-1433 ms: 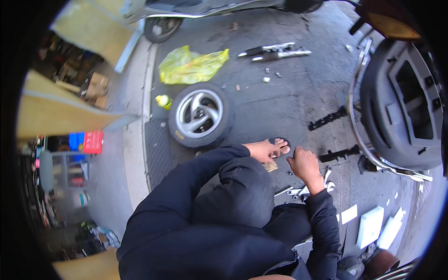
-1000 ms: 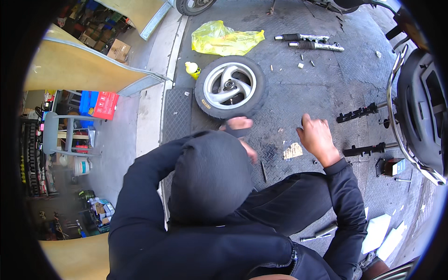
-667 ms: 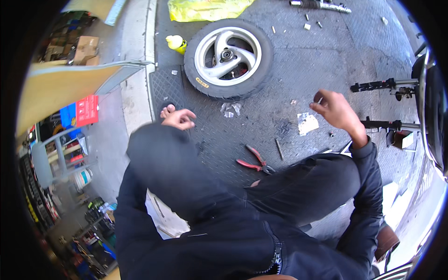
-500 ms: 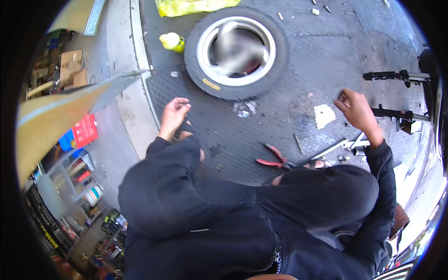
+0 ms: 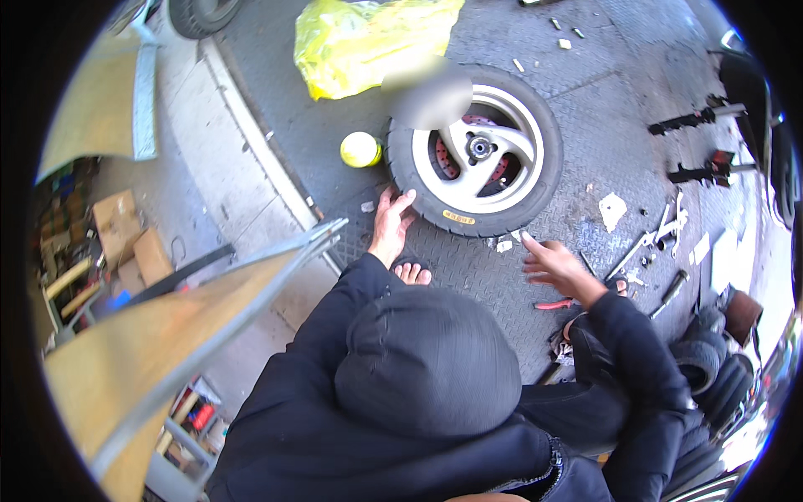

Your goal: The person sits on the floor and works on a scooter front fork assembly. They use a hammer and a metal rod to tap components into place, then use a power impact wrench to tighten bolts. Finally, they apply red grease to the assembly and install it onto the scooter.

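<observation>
A motor-scooter wheel (image 5: 512, 197) lies flat on the dark floor, with a black tyre, a silver spoked rim and a red brake disc showing between the spokes. A blurred patch hides its upper left. My left hand (image 5: 390, 227) grips the tyre at its near-left edge, thumb on the sidewall and fingers along the outside. Just off the near-right edge, my right hand (image 5: 559, 266) is open and empty, fingers spread. A yellow bottle (image 5: 361, 150) stands left of the wheel. Red-handled pliers (image 5: 554, 305) lie under my right wrist, partly hidden.
Beyond the wheel lies a yellow plastic bag (image 5: 343, 54). Wrenches (image 5: 667, 226), a paper scrap (image 5: 612, 211) and small parts lie to the right, below two fork legs (image 5: 694, 121). A tan panel (image 5: 192, 322) juts in at left. Several tyres (image 5: 711, 360) stand at lower right.
My left hand has reached forward onto the tyre, and my right hand has come inward toward the wheel, its fingers opening. The view has shifted, and my raised knee now fills the middle.
</observation>
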Action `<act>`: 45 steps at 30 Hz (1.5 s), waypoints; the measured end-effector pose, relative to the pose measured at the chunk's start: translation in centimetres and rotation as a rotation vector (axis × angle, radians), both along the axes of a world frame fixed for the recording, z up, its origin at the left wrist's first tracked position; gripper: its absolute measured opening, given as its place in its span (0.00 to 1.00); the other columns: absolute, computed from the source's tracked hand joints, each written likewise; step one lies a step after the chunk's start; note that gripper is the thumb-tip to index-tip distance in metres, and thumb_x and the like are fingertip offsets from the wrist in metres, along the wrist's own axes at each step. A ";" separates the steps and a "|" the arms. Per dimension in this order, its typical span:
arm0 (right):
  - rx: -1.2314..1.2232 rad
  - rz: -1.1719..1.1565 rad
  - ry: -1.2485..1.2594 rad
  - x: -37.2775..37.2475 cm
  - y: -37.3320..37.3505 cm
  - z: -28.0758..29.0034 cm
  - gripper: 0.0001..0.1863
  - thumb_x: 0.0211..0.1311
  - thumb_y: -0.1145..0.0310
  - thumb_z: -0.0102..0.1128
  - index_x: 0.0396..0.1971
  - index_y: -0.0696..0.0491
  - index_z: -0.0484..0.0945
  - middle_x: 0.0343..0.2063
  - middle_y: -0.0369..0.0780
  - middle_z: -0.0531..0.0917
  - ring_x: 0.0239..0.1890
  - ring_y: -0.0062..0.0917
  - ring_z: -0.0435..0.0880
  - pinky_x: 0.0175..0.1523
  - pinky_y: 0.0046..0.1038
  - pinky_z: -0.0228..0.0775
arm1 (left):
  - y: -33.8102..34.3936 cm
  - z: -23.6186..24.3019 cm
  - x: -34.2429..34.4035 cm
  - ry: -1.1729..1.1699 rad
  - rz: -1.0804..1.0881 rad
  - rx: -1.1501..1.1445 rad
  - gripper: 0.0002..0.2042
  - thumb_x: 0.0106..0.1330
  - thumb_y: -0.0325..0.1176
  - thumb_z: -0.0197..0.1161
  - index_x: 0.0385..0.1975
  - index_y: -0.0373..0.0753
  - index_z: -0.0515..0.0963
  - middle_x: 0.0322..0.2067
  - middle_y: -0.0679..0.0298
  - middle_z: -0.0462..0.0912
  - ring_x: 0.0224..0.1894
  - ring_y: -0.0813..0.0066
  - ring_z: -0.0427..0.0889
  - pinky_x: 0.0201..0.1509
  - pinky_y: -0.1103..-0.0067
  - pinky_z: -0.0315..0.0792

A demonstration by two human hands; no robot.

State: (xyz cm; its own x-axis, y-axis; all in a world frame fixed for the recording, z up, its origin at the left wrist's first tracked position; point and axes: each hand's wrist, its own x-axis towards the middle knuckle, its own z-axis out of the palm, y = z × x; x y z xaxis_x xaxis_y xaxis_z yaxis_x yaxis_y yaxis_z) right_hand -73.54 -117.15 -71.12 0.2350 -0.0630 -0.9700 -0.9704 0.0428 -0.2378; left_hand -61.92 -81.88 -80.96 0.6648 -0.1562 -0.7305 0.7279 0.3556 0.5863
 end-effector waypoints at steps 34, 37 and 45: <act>-1.289 -0.754 -0.553 -8.1 4.4 -4.4 0.15 0.69 0.65 0.70 0.43 0.63 0.84 0.34 0.45 0.90 0.34 0.27 0.90 0.44 0.28 0.81 | 2.7 -1.7 -0.3 -0.781 -1.274 0.957 0.10 0.60 0.32 0.72 0.34 0.31 0.85 0.30 0.44 0.88 0.37 0.42 0.89 0.46 0.58 0.82; -0.661 -0.509 -0.578 -6.7 5.4 -0.9 0.14 0.71 0.66 0.66 0.41 0.64 0.87 0.26 0.40 0.89 0.29 0.22 0.88 0.38 0.28 0.80 | -0.1 2.8 -2.8 -0.688 -1.076 0.572 0.08 0.62 0.30 0.73 0.36 0.32 0.86 0.29 0.54 0.90 0.33 0.66 0.91 0.41 0.71 0.83; -0.607 -0.717 -0.604 -4.2 4.8 -1.4 0.12 0.73 0.67 0.68 0.40 0.62 0.88 0.24 0.37 0.87 0.23 0.15 0.84 0.27 0.25 0.75 | -19.6 3.5 -1.5 -0.939 -1.081 0.064 0.06 0.68 0.26 0.72 0.39 0.31 0.84 0.30 0.63 0.90 0.33 0.84 0.86 0.39 0.81 0.81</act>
